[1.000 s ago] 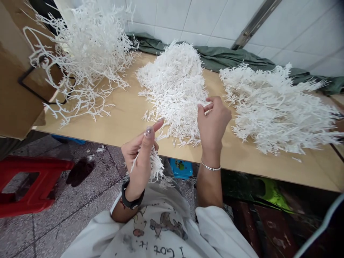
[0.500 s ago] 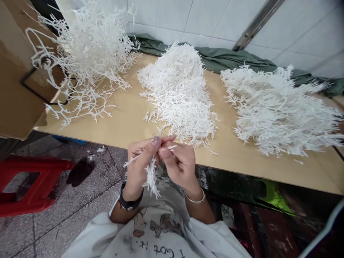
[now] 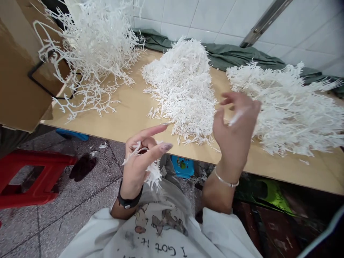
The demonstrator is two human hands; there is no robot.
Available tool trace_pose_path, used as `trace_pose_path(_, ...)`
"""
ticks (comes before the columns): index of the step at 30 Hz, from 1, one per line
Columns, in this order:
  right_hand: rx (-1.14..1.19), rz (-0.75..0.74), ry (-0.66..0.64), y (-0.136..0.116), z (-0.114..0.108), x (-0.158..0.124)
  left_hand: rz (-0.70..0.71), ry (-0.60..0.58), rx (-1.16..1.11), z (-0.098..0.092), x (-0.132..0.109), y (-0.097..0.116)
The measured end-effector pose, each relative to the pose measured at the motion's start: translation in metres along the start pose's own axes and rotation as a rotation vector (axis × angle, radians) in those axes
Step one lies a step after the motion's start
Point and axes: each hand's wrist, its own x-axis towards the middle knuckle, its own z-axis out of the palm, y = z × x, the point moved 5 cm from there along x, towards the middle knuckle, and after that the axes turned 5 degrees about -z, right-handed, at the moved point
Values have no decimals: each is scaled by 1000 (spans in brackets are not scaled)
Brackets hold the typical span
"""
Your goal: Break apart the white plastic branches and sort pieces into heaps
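Observation:
My left hand [image 3: 143, 154] is closed around a white branched plastic sprig [image 3: 154, 175], its frayed tips hanging below the palm over the shirt. The thumb and index finger point forward, a little apart, with nothing seen between their tips. My right hand [image 3: 236, 125], blurred by motion, is over the table between the middle pile and the right one. A small white plastic piece [image 3: 239, 115] shows in its curled fingers. Beyond my left hand lies the middle heap of short white plastic sprigs [image 3: 182, 89]. Longer white sprigs [image 3: 292, 111] are piled on the right.
A tangle of white branched stems [image 3: 96, 53] stands at the table's left, beside a cardboard box [image 3: 21, 71]. Green cloth [image 3: 223, 55] runs along the tiled wall. Below the tan table [image 3: 129, 111] are a red stool [image 3: 34, 175] and a blue stool [image 3: 182, 166].
My hands have come apart. The right one has moved right and forward over the table with a white piece in it, while the left stays near the front edge holding the sprig.

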Motion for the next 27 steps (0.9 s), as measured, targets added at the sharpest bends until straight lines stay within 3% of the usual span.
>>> trace_pose_path(2,-175,75,-138,24,15,1,-68,-40,98,5,-1,-3)
trace_pose_path(4,-166,124,-74,29,16,-4,-110,-80,143,10,1,-5)
trace_pose_path(8,151,69,86,-5,3,-23,-125,-133,175,20,2,-5)
trace_pose_path(13,624,-106,50,-51,-12,-40,-107,-181,212,26,1,-2)
trace_pose_path(17,706,-201,48,-63,-17,-48,-101,-157,143,22,-3,-3)
trace_pose_path(21,691,-119,55,-61,-19,-53,-133,-103,173,17,-8,-12)
trace_pose_path(27,636,56,59,-54,-21,-67,-95,-170,252,20,-7,-6)
